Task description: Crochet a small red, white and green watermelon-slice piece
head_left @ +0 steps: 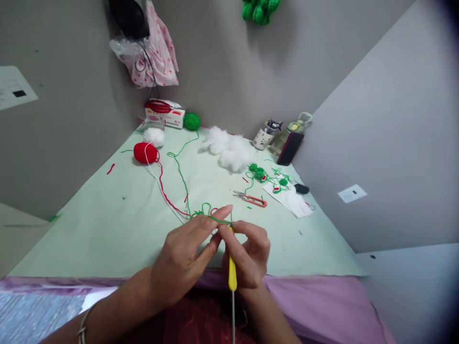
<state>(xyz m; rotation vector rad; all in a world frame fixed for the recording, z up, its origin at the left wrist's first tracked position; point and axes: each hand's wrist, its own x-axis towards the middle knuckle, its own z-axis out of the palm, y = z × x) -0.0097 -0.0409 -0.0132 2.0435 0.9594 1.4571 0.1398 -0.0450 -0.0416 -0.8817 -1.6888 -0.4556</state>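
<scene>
My right hand (pixel 247 253) grips a crochet hook (pixel 233 277) by its yellow handle, the metal shaft pointing away from me and a second metal end reaching down toward my lap. Green yarn (pixel 218 220) runs over the fingers of my left hand (pixel 186 253) to the hook. The left thumb and fingers are pinched together close to the hook tip; the small piece of work between them is mostly hidden. Loops of green yarn lie just beyond the left fingers. Strands lead back to a red yarn ball (pixel 145 153), a white yarn ball (pixel 154 137) and a green yarn ball (pixel 191 121).
Orange thread snips (pixel 251 198) lie beyond my right hand. White stuffing (pixel 229 148) sits mid-table, with small green crocheted pieces (pixel 258 173) to its right. A phone (pixel 290 148) leans by a bottle (pixel 298 125) and a pen cup (pixel 263 137). Grey partitions enclose the table.
</scene>
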